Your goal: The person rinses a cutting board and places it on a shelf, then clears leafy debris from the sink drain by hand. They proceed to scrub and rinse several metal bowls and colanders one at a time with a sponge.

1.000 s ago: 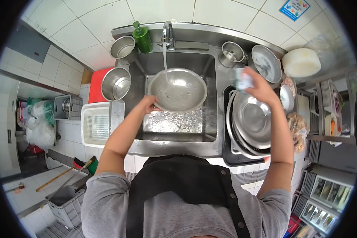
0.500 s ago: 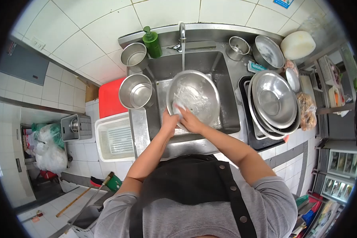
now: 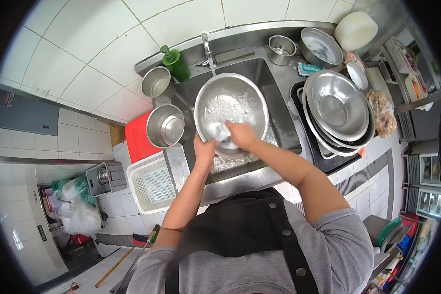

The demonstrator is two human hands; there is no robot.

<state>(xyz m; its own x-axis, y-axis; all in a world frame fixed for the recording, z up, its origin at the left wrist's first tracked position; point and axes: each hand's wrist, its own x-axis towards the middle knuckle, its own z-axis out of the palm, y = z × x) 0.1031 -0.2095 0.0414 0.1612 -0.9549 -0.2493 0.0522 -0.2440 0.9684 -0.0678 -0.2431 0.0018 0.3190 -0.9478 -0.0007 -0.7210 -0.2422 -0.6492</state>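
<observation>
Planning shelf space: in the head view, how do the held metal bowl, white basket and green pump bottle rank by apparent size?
Largest to smallest, as they look:
1. Metal bowl
2. White basket
3. Green pump bottle

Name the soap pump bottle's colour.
Green; the bottle shows best in the head view.

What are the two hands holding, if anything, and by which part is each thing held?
The left hand holds the metal bowl by its near-left rim; the right hand holds a blurred whitish item, its held part unclear.
</observation>
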